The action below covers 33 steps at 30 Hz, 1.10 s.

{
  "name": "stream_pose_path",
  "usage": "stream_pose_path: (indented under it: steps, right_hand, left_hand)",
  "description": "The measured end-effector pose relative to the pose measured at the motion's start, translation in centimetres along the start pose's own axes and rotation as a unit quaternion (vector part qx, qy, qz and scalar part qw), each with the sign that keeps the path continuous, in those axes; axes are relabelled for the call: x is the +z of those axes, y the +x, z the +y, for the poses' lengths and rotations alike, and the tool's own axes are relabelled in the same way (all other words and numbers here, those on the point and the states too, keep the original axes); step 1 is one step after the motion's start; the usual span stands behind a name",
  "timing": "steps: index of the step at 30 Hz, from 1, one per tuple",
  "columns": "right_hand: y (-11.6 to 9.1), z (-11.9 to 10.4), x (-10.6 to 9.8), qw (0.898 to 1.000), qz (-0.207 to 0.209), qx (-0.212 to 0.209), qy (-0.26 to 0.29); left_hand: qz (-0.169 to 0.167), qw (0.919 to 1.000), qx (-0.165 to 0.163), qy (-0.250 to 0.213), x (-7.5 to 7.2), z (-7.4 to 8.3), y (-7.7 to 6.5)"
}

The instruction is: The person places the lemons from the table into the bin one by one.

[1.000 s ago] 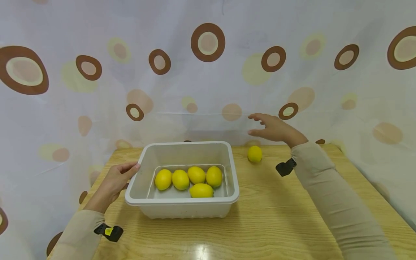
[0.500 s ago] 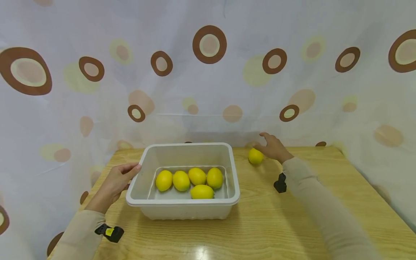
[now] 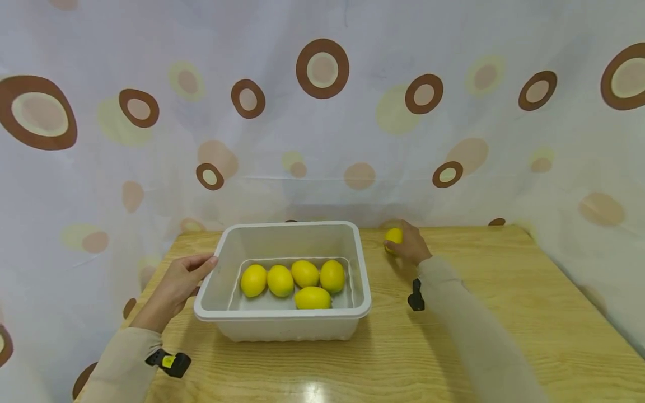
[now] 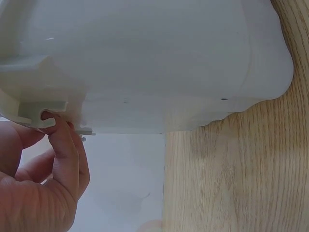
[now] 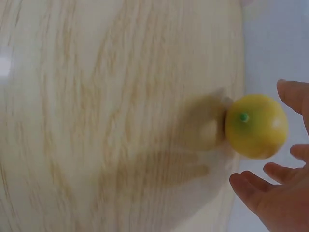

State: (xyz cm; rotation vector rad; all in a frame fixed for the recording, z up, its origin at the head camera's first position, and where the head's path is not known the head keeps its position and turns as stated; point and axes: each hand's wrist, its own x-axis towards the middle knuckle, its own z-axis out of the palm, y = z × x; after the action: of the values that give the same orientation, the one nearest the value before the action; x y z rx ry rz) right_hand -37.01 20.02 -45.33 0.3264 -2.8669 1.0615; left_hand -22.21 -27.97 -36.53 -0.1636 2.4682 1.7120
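Note:
A white plastic tub (image 3: 289,327) stands on the wooden table with several yellow lemons (image 3: 312,298) lying on its floor. My left hand (image 3: 176,285) holds the tub by its left rim, thumb on top. In the left wrist view, curled fingers (image 4: 67,159) hook under the rim's lip. Right of the tub, near the table's back edge, lies a single lemon (image 3: 393,238). My right hand (image 3: 412,244) is around it, its thumb overlapping the lemon in the head view. The right wrist view shows spread fingers (image 5: 248,188) and thumb on either side of this lemon (image 5: 256,126), with gaps between.
The light wooden table (image 3: 478,291) runs back to a pale curtain (image 3: 322,140) printed with brown rings and spots. The tub's raised walls surround the lemons inside.
My right hand has come down from above and behind the single lemon to around it. The left hand stays on the tub's rim, and the tub has not moved.

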Motion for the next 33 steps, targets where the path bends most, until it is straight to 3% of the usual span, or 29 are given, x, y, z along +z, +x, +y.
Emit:
stream_pose_path:
  steps: [3,10,21,33]
  right_hand:
    - [0.3,0.0,0.7,1.000,0.018,0.001,0.018]
    - [-0.1,-0.3,1.2,0.998,0.000,0.052,-0.026]
    - [-0.7,0.0,1.5,0.997,0.039,0.065,-0.024]
    - [-0.7,0.4,1.4,0.998,0.041,0.056,-0.012]
  left_hand:
    - [-0.001,1.0000,0.000,0.002,-0.2,0.0,0.1]
    - [0.001,1.0000,0.001,0.009,-0.1,-0.1,0.1]
    - [-0.003,1.0000,0.004,0.005,-0.2,0.0,0.1]
    - [-0.003,1.0000,0.003,0.002,-0.1,0.0,0.0]
